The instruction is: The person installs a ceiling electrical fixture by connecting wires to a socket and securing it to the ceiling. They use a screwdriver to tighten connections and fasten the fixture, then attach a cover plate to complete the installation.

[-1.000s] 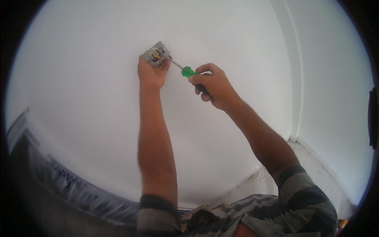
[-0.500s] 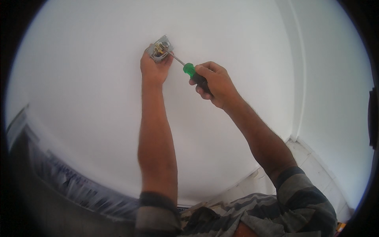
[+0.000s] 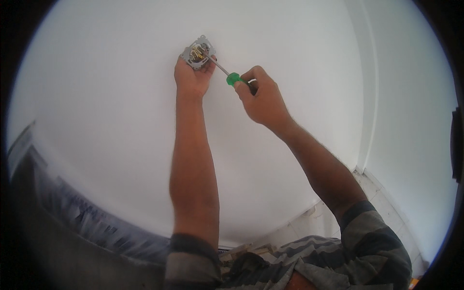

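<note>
My left hand (image 3: pixel 189 77) grips an electrical fitting (image 3: pixel 198 52) with a grey metal frame and brass-coloured parts, against the white wall (image 3: pixel 121 87) or just in front of it; I cannot tell which. My right hand (image 3: pixel 261 101) is closed around a screwdriver (image 3: pixel 234 78) with a green and dark handle. The steel shaft slants up-left, its tip at the middle of the fitting, where the exact contact is too small to make out. My left fingertips show behind and below the frame.
A second white wall (image 3: pixel 406 121) meets this one at a corner on the right. Pale floor tiles (image 3: pixel 319 217) run along the wall's foot. At lower left lies a crumpled plastic-like covering (image 3: pixel 96 222) with dark markings along the wall's bottom.
The fitting, my left hand and the screwdriver have moved up and slightly right. My right hand has turned on the handle, its fingers now curled higher and the back of the hand more visible.
</note>
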The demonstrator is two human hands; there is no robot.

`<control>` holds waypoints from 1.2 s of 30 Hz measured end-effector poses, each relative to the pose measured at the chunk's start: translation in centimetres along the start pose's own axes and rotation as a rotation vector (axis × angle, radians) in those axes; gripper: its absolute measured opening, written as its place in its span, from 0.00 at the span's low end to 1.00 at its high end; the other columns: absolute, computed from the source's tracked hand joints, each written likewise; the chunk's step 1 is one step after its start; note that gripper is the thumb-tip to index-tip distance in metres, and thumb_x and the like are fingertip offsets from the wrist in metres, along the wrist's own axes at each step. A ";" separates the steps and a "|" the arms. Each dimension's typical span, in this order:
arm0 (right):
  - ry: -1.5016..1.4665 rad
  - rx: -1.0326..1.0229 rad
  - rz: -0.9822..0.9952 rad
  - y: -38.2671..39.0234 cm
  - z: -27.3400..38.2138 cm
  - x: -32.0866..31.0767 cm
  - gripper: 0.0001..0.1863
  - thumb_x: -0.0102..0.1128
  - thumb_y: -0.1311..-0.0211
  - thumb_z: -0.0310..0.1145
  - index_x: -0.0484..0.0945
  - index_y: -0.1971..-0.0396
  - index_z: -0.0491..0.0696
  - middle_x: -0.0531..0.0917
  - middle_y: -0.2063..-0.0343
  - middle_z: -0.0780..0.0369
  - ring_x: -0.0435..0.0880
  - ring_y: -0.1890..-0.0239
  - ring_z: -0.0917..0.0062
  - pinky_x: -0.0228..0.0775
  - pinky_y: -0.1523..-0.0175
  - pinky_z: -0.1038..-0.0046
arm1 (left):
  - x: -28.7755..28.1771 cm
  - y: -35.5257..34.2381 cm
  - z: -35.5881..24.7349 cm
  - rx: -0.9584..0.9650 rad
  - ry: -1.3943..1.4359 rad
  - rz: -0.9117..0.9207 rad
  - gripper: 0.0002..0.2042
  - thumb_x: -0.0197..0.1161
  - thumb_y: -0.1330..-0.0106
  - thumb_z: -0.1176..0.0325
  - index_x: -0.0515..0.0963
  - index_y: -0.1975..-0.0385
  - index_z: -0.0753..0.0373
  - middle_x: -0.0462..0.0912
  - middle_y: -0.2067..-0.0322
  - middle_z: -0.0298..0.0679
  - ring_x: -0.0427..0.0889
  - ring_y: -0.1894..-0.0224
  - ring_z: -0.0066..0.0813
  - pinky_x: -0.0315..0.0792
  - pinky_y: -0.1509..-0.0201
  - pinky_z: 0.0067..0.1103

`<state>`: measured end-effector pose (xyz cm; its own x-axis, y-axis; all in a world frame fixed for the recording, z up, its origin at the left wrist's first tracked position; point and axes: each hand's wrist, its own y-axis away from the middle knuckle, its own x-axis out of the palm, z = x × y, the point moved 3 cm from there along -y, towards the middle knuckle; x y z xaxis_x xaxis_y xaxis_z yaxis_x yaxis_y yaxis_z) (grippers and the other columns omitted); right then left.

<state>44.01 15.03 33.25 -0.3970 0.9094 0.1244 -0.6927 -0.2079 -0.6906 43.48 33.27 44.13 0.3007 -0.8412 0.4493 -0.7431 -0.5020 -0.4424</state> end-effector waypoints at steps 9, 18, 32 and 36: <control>0.000 -0.017 0.033 0.2 1.7 -0.9 0.14 0.62 0.33 0.33 0.70 0.57 0.41 0.84 0.73 0.48 0.85 0.74 0.60 0.75 0.67 0.59 | 0.3 0.7 -0.7 -0.026 -0.064 -0.017 0.19 0.44 0.22 0.59 0.73 0.43 0.65 0.76 0.47 0.49 0.77 0.47 0.44 0.79 0.42 0.39; 0.091 -0.079 0.020 0.4 0.7 -0.3 0.14 0.63 0.35 0.33 0.68 0.58 0.43 0.83 0.75 0.47 0.86 0.72 0.53 0.75 0.66 0.56 | -0.1 0.4 -0.2 -0.015 -0.097 -0.003 0.18 0.44 0.22 0.60 0.73 0.44 0.65 0.77 0.49 0.47 0.77 0.47 0.44 0.78 0.44 0.38; -0.116 0.133 0.077 2.6 0.8 -4.6 0.15 0.65 0.32 0.34 0.74 0.53 0.43 0.82 0.73 0.61 0.77 0.73 0.82 0.72 0.68 0.73 | 0.7 3.4 -1.8 -0.135 -0.068 -0.035 0.28 0.44 0.20 0.47 0.69 0.37 0.68 0.78 0.47 0.57 0.81 0.47 0.49 0.81 0.43 0.36; -0.225 0.156 -0.004 10.1 -3.2 -8.4 0.16 0.64 0.32 0.29 0.74 0.48 0.43 0.83 0.70 0.63 0.75 0.76 0.87 0.70 0.72 0.80 | 0.2 9.0 -2.2 0.098 -0.250 -0.155 0.32 0.47 0.20 0.46 0.63 0.31 0.70 0.76 0.44 0.64 0.82 0.43 0.52 0.80 0.39 0.38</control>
<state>42.29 6.47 22.92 -0.5060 0.8110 0.2937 -0.7719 -0.2738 -0.5738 35.53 29.08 41.94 0.5530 -0.7703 0.3175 -0.6196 -0.6350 -0.4614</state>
